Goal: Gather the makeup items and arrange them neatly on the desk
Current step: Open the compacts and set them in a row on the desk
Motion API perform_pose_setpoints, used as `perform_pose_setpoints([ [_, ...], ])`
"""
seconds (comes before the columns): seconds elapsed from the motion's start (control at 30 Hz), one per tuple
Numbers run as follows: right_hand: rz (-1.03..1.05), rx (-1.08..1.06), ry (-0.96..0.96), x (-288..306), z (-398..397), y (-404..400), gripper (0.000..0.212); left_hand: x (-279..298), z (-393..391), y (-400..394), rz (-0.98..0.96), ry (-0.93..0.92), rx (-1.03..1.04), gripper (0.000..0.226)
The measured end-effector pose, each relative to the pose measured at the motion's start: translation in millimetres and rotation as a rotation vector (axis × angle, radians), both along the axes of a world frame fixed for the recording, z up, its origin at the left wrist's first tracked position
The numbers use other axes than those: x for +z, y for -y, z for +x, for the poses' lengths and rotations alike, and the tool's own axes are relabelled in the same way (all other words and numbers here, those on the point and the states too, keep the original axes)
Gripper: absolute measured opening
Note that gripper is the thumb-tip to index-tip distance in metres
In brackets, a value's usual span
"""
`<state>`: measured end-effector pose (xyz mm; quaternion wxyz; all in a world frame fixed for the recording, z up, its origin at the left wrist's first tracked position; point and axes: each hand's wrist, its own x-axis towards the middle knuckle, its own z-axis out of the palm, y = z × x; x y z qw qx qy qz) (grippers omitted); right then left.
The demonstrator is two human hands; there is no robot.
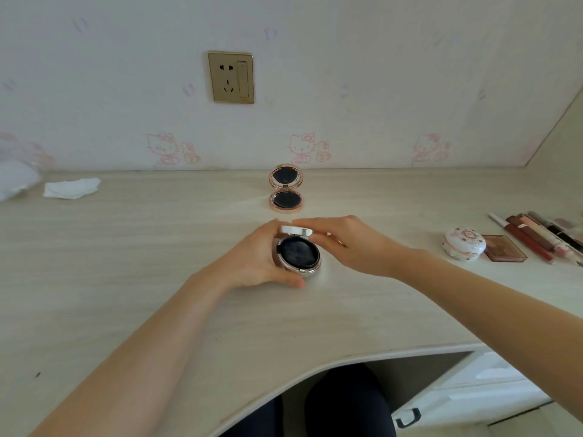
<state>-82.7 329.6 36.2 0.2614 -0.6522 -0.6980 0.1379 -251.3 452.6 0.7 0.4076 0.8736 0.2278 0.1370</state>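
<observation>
- Pale wood-grain tabletop [126, 279] runs along a wall papered with faint pink cartoon cats; one gold wall socket [231, 77] sits above it.
- Head view, centre: one silver cushion compact [298, 253] rests open on the tabletop, its dark round inside facing up and its white lid [296, 230] raised at the far edge.
- Left hand [255, 260] curls round the compact's left side, its grip clamped on the base, thumb at the near edge.
- Right hand [350, 244] reaches in from the right, its grip pinching the raised lid, fingers on its top and right edge.
- Behind them, near the wall, one rose-gold compact [286, 188] stands open, mirror upright, apart from the hands.
- Far right: one round floral case [463, 244], closed, with one brown square palette [504, 248] just beside it.
- Beyond the palette lies a row of slim lip and pencil sticks [536, 238], close together; their exact count cannot be told, as some run out of view.
- Far left: one crumpled white tissue [72, 188].
</observation>
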Motion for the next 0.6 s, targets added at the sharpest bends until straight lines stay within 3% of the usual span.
perform_pose_setpoints([
  [0.13,-0.024,0.029,0.03,-6.2,-0.8,0.9,0.04,1.9,-9.0,-2.6,0.082,-0.088,0.016,0.096],
  [0.2,-0.02,0.01,0.017,-7.7,-0.9,-1.3,0.035,0.1,-13.4,1.0,0.089,-0.12,0.085,0.111],
  [0.27,-0.045,-0.001,0.008,-8.5,-2.8,-3.0,0.034,-4.5,-20.3,11.4,0.107,-0.103,0.184,0.11],
  [0.43,-0.043,-0.006,-0.002,-11.5,-6.1,-4.0,0.034,-11.4,-35.6,39.2,0.428,0.205,0.321,0.042],
  [0.53,-0.033,-0.024,-0.022,-15.6,-7.0,-4.1,0.032,-8.7,-33.7,48.5,0.524,0.251,0.219,0.02],
  [0.6,-0.038,-0.031,-0.027,-17.6,-7.4,-4.7,0.032,-11.3,-31.2,53.3,0.597,0.227,0.154,0.02],
])
